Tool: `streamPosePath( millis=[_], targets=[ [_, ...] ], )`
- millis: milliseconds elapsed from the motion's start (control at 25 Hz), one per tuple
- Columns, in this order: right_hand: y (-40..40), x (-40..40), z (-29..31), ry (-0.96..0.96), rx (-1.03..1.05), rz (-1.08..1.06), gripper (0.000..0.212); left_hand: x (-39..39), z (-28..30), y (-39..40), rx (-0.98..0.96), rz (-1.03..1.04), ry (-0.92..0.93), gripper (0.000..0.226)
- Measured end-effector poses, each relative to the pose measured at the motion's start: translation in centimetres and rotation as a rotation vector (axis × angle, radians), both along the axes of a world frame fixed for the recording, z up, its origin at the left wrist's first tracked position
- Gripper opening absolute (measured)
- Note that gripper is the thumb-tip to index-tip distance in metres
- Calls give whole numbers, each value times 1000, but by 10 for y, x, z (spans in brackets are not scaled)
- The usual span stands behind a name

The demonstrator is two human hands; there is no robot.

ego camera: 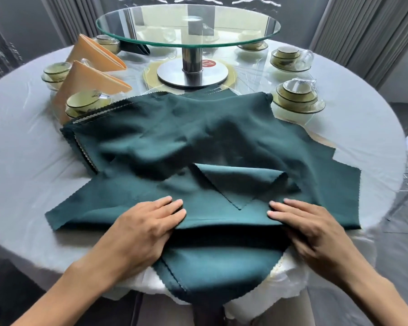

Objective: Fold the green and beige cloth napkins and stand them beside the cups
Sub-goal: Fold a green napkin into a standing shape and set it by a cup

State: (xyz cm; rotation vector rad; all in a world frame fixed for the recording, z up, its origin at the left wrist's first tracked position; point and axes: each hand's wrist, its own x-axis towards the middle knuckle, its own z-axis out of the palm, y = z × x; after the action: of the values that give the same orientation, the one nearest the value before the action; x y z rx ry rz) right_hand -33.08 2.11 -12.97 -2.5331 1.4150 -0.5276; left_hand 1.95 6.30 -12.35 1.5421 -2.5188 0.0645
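The left hand [146, 222] lies flat on the green napkin [212, 217], and its fingers [172, 208] are straight and pressing down. The right hand [308, 227] does the same on the other side, with its fingers [283, 208] flat on the cloth. Neither hand grips anything.

The green napkin sits at the near edge of the round counter [22, 161]. It is partly folded. A flap with a point lies on top of it between the two hands, and its near part hangs over the counter edge. Behind it, toward the middle of the counter, a pile of green cloths [186, 128] lies spread out, loose and wrinkled. A thin strip of light cloth edges peeks out on the pile's left side.

Near the left edge, two beige napkins [90, 78] are folded into triangles and stand up beside cups [57, 71]. A dark green folded napkin [139, 48] stands farther back, partly hidden. More cups on saucers [297, 95] sit near the right edge, stacked in sets. I cannot tell if anything is in them.

In the middle stands a glass turntable [188, 24] on a shiny metal post. A white cover lies over the whole counter.
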Motion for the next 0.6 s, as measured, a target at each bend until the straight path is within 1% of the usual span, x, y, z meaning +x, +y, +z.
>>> streamPosePath(
  millis=[80, 120, 160, 200, 240, 280, 320, 400, 440, 520, 600],
  targets=[
    [11, -12, 9, -22, 2, 56, 31, -3, 17, 19, 21, -34, 19, 33],
    [19, -17, 16, -38, 67, 104, 33, -5, 23, 29, 50, -42, 5, 29],
    [23, -20, 23, -56, 168, 155, 36, -6, 25, 37, 69, -33, -7, 32],
    [23, -22, 24, -59, 238, 202, 39, -7, 21, 43, 68, 6, -10, 41],
    [18, -20, 22, -41, 260, 225, 43, -9, 14, 46, 67, 65, -17, 53],
    [10, -14, 19, -15, 254, 231, 47, -13, 5, 47, 71, 115, -38, 63],
    [1, -5, 15, 48, 204, 208, 50, -17, -4, 47, 78, 142, -65, 69],
    [-26, 13, 3, 103, 37, 158, 54, -22, -17, 42, 87, 172, -116, 72],
    [-40, 19, 1, 106, 21, 143, 58, -23, -21, 39, 88, 190, -133, 73],
    [-67, 31, 7, 52, 25, 111, 69, -23, -26, 34, 67, 216, -150, 73],
    [-85, 44, 13, -17, -52, 28, 70, -23, -29, 30, 60, 230, -145, 73]
  ],
)
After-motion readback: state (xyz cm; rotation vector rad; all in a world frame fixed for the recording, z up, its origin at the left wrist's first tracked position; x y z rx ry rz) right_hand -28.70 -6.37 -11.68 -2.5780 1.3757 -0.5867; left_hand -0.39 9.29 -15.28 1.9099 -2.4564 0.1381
